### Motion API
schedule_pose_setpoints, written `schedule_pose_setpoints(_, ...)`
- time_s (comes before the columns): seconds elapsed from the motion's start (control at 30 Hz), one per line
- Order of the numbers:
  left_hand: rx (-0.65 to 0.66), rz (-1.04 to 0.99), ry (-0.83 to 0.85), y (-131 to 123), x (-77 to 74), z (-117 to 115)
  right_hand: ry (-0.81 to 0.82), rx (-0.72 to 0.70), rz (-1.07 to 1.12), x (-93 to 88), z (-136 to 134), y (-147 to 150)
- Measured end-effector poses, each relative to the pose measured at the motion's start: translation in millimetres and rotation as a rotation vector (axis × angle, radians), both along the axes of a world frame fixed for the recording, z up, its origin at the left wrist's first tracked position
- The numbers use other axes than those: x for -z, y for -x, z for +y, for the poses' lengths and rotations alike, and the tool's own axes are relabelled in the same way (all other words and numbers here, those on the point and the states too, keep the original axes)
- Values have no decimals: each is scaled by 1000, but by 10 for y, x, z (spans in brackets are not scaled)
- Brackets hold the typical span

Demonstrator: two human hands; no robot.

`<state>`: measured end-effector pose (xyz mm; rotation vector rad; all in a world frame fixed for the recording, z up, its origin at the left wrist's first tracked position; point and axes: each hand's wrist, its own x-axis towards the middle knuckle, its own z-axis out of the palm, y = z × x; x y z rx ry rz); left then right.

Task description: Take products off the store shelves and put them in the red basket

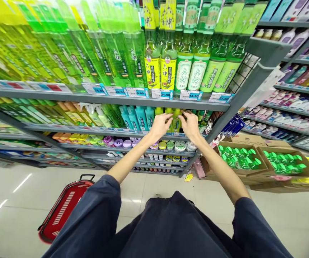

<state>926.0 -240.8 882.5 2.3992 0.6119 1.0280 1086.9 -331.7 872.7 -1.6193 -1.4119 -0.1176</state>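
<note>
My left hand (160, 125) and my right hand (190, 124) reach into the second shelf, fingers curled in toward each other. Between them stands an upright yellow-green bottle (176, 123), with fingertips at both its sides. Some of the fingertips are hard to make out, so how firmly each hand grips cannot be told. Left of my left hand is a row of turquoise bottles (141, 118). Right above hangs the upper shelf's edge (132, 99) with price labels, bearing tall green bottles (182, 73) of floral water.
Round tubs (180, 146) line the shelf below. A red shopping basket (62, 211) is on the floor at left. Cardboard boxes (260, 152) of green-capped bottles stand at right, past the grey shelf post (242, 89). Another stocked shelf (299, 89) rises behind them.
</note>
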Motion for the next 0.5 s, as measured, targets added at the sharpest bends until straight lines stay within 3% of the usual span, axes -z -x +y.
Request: schedule_pose_setpoints(0.5, 52, 32, 15, -15, 10, -18, 41, 22, 37, -49, 6, 53)
